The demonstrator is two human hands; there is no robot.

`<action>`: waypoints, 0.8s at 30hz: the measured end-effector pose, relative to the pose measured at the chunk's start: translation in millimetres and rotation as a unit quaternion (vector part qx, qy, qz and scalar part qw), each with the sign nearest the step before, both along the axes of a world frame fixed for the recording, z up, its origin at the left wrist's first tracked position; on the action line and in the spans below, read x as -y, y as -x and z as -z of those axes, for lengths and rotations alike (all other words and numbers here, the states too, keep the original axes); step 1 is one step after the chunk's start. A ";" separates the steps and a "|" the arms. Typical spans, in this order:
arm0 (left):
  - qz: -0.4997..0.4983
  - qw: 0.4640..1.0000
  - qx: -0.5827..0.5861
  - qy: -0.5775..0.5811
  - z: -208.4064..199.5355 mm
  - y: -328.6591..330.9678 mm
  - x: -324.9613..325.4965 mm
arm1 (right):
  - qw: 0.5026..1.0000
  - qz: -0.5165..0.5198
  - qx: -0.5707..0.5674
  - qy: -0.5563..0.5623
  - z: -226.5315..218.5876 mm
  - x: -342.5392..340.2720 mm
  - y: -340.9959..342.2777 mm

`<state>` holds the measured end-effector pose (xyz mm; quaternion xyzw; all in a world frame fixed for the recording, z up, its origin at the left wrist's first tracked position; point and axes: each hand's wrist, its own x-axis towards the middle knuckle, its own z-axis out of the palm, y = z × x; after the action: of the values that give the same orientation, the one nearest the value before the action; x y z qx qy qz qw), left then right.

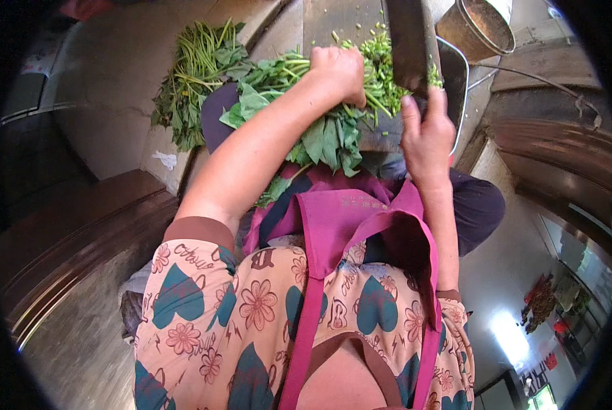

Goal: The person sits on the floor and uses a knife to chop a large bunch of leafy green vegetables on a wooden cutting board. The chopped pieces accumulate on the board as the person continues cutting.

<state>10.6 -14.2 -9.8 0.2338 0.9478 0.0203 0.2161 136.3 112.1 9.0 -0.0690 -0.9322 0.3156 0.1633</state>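
My left hand point(339, 70) is closed over a bunch of leafy greens point(330, 142), pressing it on a wooden board point(325, 24). The leaves spill over the near edge of the board toward my lap, and the stems point to the right. In my right hand point(428, 141) is the handle of a cleaver point(408, 48), its broad dark blade pointing away from me, just right of the stems. Between hand and blade lies a heap of chopped green stems point(380, 61), with small bits scattered farther up the board. Whether the blade touches the stems I cannot tell.
Another pile of long-stemmed greens point(200, 72) lies at the left, near a crumpled white tissue point(164, 160). A metal-rimmed container point(464, 89) stands right of the board, with a worn bucket point(480, 31) beyond it. My magenta apron point(326, 222) hangs below the board.
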 end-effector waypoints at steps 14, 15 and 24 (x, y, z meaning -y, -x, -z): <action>-0.003 1.000 0.003 -0.005 1.5 -1.0 -0.6 | 0.994 -0.016 -0.089 0.060 -25.4 6.9 0.0; -0.005 1.000 0.002 0.001 2.0 -1.3 -0.6 | 0.993 0.002 -0.098 0.066 -17.3 8.5 -3.4; 0.011 0.998 0.046 -0.033 5.3 23.1 9.9 | 0.998 0.008 -0.034 0.061 -18.5 -4.9 -5.3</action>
<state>-12.5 -24.1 -15.1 0.2495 0.9330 0.0598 0.2522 141.6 116.9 27.5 -0.0753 -0.9046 0.3723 0.1933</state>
